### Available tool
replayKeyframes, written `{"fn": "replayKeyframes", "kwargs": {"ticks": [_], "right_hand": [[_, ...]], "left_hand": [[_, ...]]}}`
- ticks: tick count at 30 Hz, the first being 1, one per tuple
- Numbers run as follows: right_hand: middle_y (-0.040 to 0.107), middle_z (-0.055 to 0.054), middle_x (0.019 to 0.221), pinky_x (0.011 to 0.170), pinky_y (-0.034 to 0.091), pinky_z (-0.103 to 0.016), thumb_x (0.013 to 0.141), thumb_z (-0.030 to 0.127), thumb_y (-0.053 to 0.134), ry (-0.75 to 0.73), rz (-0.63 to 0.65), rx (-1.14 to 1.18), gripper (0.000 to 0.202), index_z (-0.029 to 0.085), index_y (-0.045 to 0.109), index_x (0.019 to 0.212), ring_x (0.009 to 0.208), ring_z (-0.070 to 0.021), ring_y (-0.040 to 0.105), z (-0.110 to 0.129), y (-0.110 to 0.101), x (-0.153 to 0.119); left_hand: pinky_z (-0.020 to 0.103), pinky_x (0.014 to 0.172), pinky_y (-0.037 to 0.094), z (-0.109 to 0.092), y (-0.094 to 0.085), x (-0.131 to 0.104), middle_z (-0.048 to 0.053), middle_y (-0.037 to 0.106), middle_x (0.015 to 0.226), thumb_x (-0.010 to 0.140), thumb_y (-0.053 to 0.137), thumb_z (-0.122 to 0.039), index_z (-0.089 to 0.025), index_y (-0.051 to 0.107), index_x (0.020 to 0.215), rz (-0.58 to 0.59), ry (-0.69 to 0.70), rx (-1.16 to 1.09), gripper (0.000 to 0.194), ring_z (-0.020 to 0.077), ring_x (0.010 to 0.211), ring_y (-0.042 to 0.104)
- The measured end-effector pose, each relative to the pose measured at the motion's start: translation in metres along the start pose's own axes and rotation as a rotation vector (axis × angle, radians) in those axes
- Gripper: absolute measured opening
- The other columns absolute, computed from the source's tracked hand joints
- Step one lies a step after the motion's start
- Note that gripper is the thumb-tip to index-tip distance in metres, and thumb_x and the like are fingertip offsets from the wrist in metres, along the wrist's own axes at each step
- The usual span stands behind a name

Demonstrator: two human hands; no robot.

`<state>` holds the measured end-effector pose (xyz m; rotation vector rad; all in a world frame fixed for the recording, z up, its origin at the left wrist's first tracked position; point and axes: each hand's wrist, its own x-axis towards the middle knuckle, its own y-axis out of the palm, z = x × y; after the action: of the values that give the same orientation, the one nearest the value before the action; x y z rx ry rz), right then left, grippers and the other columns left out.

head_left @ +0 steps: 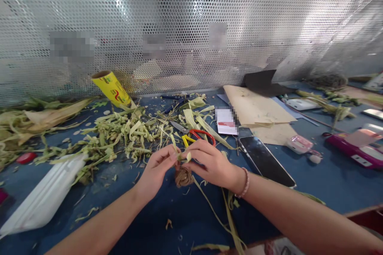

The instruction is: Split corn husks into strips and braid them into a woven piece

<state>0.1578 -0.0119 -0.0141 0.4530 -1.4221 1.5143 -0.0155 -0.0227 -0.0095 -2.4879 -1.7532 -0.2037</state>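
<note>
Both hands meet over the blue table around a small piece of pale green corn husk (187, 157). The fingers of my left hand (163, 161) pinch it from the left. My right hand (211, 163), with a beaded bracelet at the wrist, has its fingers closed on the other side of the husk. Just below the fingertips shows a coil of brown twine (184, 177); whether it is joined to the husk I cannot tell. Right behind the hands lie scissors (203, 134) with red handles, partly covered, and a yellow-handled tool (188, 140).
A heap of twisted husk strips (119, 131) spreads at the left, beside a leaning yellow tube (112, 89) and a white packet (48, 195). On the right are a black phone (266, 161), beige card sheets (260, 107) and a purple device (356, 147). A perforated metal screen (185, 4) stands behind.
</note>
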Motion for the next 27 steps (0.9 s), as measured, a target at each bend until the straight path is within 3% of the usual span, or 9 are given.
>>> {"fn": "replayKeyframes", "kwargs": {"ticks": [3, 7, 12, 19, 27], "right_hand": [[0.058, -0.005, 0.075, 0.065, 0.049, -0.024, 0.080, 0.021, 0.054, 0.165, -0.041, 0.092, 0.006, 0.016, 0.056, 0.079, 0.072, -0.0116, 0.055, 0.002, 0.004, 0.000], [0.054, 0.001, 0.063, 0.055, 0.045, -0.020, 0.075, 0.022, 0.060, 0.369, -0.051, 0.207, 0.013, 0.016, 0.052, 0.066, 0.059, -0.0086, 0.050, 0.003, 0.009, 0.000], [0.056, 0.002, 0.061, 0.053, 0.042, -0.018, 0.072, 0.019, 0.062, 0.516, -0.045, 0.306, 0.012, 0.016, 0.053, 0.064, 0.055, -0.0071, 0.050, 0.008, 0.009, 0.002], [0.053, 0.002, 0.059, 0.051, 0.040, -0.018, 0.073, 0.019, 0.055, 0.677, 0.009, 0.434, 0.011, 0.016, 0.051, 0.062, 0.054, -0.0069, 0.047, 0.016, 0.006, 0.006], [0.054, 0.003, 0.064, 0.054, 0.043, -0.020, 0.073, 0.025, 0.055, 0.854, -0.007, 0.586, 0.008, 0.018, 0.051, 0.074, 0.057, -0.0078, 0.051, 0.015, 0.011, 0.005]], "left_hand": [[0.025, 0.064, 0.038, -0.002, -0.001, -0.001, 0.001, 0.046, 0.069, 0.080, 0.048, -0.032, -0.016, 0.047, 0.059, 0.039, 0.117, 0.247, 0.026, 0.0117, 0.068, 0.045], [0.024, 0.062, 0.038, -0.005, -0.001, -0.001, 0.000, 0.045, 0.067, 0.078, 0.049, -0.027, -0.018, 0.040, 0.058, 0.045, 0.251, 0.553, 0.023, 0.0114, 0.065, 0.044], [0.024, 0.063, 0.040, 0.003, -0.002, -0.002, 0.002, 0.050, 0.069, 0.075, 0.054, -0.024, -0.018, 0.044, 0.061, -0.007, 0.360, 0.895, 0.018, 0.0127, 0.068, 0.048], [0.027, 0.068, 0.042, 0.007, -0.005, -0.001, 0.003, 0.056, 0.075, 0.082, 0.044, -0.020, -0.018, 0.050, 0.069, 0.043, 0.529, 1.127, 0.014, 0.0137, 0.071, 0.051], [0.027, 0.065, 0.041, 0.001, 0.000, -0.002, 0.002, 0.054, 0.071, 0.083, 0.040, -0.016, -0.017, 0.053, 0.069, 0.026, 0.527, 1.170, 0.018, 0.0121, 0.067, 0.050]]}}
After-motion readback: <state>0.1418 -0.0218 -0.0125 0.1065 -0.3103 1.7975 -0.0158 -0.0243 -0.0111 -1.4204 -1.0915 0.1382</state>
